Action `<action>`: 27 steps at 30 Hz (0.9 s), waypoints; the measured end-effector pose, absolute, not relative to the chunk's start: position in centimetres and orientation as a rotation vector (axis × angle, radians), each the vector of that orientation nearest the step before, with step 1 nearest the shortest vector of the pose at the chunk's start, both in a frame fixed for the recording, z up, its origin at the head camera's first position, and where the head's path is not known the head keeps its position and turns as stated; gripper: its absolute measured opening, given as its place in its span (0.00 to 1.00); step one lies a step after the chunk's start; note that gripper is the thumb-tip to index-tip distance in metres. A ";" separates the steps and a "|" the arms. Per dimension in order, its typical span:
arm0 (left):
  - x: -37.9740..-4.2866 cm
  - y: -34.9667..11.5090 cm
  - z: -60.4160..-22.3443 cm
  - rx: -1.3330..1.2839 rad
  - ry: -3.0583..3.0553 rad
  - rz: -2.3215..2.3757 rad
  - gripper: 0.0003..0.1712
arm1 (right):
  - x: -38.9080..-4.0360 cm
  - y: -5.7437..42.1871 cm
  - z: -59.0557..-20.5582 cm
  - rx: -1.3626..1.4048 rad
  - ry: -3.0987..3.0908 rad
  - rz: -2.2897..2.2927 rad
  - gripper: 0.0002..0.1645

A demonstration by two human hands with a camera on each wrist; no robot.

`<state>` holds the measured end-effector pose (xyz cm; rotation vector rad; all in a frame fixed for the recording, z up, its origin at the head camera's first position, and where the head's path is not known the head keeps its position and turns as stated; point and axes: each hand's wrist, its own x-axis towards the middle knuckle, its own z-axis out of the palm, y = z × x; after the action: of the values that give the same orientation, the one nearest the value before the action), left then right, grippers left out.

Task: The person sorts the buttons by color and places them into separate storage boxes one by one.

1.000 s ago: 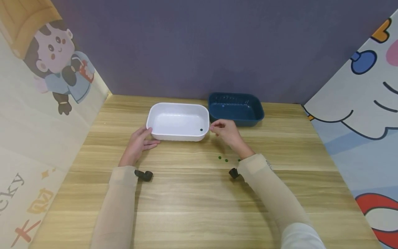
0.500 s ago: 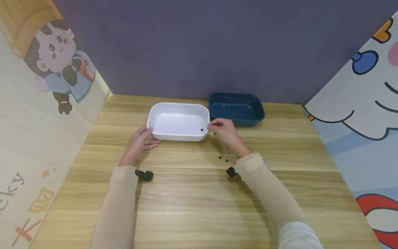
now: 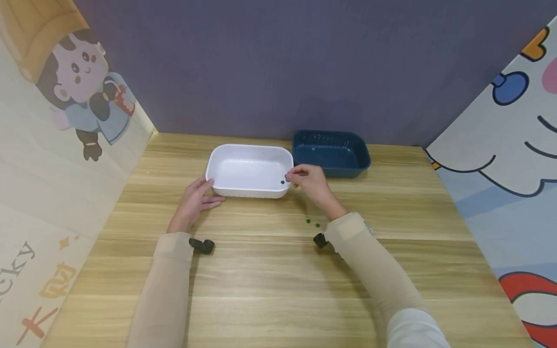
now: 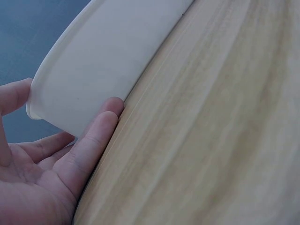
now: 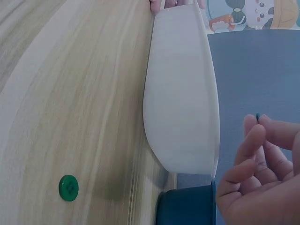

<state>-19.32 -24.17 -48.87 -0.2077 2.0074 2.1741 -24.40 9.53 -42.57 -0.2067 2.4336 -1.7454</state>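
Observation:
My right hand [image 3: 310,183] is over the right rim of the white container [image 3: 248,191], pinching a small button between thumb and fingertip. In the right wrist view that button [image 5: 258,117] is seen edge-on above the hand. A dark green button [image 3: 282,182] lies inside the container near its right front corner. My left hand [image 3: 191,203] rests against the container's left front corner, one fingertip at the rim. In the left wrist view its other fingers [image 4: 89,145] lie fairly straight along the outer wall, low by the table. Two green buttons [image 3: 317,225] lie on the table before the right hand.
A dark blue container [image 3: 344,171] stands right behind the right hand, close beside the white one, with a small light blue spot [image 3: 313,149] inside. A dark grey wall [image 3: 261,72] rises behind both. Printed panels [image 3: 500,145] flank the wooden table [image 3: 261,280].
My right hand has shifted left, from beside the white container to over its right rim, with the button in its fingertips. The left hand stays in place.

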 end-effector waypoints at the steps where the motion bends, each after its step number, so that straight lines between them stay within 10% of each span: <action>1: -19.3 -24.2 -48.8 -0.208 2.007 2.175 0.40 | -24.3 9.5 -42.5 -0.202 2.426 -1.745 0.08; 27: -19.4 -24.1 -49.0 -0.228 1.985 2.218 0.40 | -23.0 16.8 -44.1 -0.311 2.803 -1.108 0.10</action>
<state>-19.42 -24.12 -48.97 -0.2282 1.9850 2.2176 -23.00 16.79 -44.12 -0.3110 2.8035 -1.1083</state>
